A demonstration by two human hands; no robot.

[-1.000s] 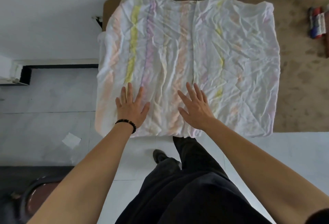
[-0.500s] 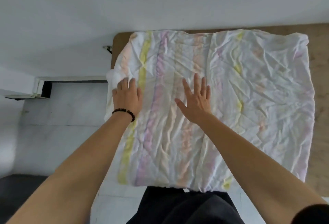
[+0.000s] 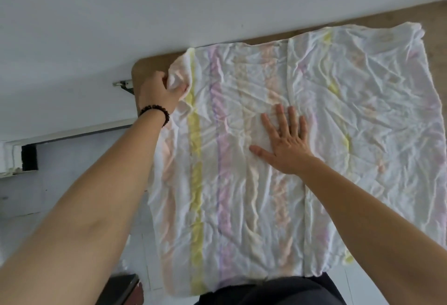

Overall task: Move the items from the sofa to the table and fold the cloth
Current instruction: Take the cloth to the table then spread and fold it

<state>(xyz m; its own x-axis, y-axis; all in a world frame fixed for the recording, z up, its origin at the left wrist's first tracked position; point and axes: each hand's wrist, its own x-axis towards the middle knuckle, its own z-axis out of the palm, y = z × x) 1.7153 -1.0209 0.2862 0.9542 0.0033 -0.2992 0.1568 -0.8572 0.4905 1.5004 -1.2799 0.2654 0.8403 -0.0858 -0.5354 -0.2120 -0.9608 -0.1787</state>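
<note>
Grips with the left hand (image 3: pixel 157 91) the far-left corner of the wrinkled white pastel-striped cloth (image 3: pixel 242 208), spread over the brown wooden table (image 3: pixel 145 67); presses its middle with the flat, straight-fingered right hand (image 3: pixel 287 142).

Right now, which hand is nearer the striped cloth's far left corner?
Left. The left hand grips that bunched corner of the striped cloth; the right hand lies flat near the cloth's middle, well away from it.
</note>
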